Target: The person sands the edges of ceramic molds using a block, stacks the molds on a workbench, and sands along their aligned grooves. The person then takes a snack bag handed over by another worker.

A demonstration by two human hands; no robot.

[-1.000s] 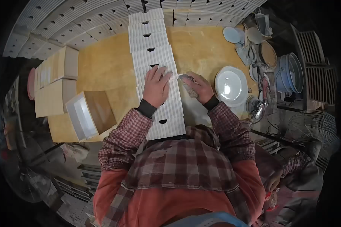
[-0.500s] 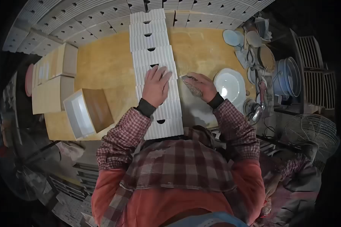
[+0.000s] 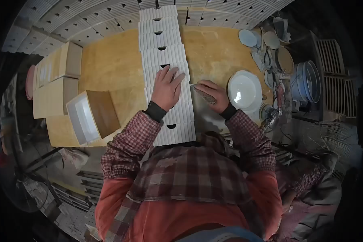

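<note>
A long row of white ribbed strips (image 3: pixel 161 38) with dark half-round notches runs from my body to the back of the table. My left hand (image 3: pixel 165 87) lies on this row, fingers spread over the ribs. Just right of the row, my right hand (image 3: pixel 213 96) is closed round a small tool (image 3: pixel 203 95) with a grey-brown, rough-looking body. Its thin pale tip points at the row's right edge. The tool's exact kind cannot be made out. Right of that hand stands a white bowl (image 3: pixel 244 90) with a shiny inside.
An open-topped box (image 3: pixel 105 113) with a white inside sits tilted on the yellow table (image 3: pixel 109 60), near closed cartons (image 3: pixel 54 97) at left. More ribbed stacks (image 3: pixel 97 22) line the back. Tools, round lids and a bucket (image 3: pixel 304 82) crowd the right; a person sits at lower right.
My right hand has shifted slightly left and down, bringing the tool's tip up to the row's edge. My left hand stays on the row. The whole view has shifted slightly.
</note>
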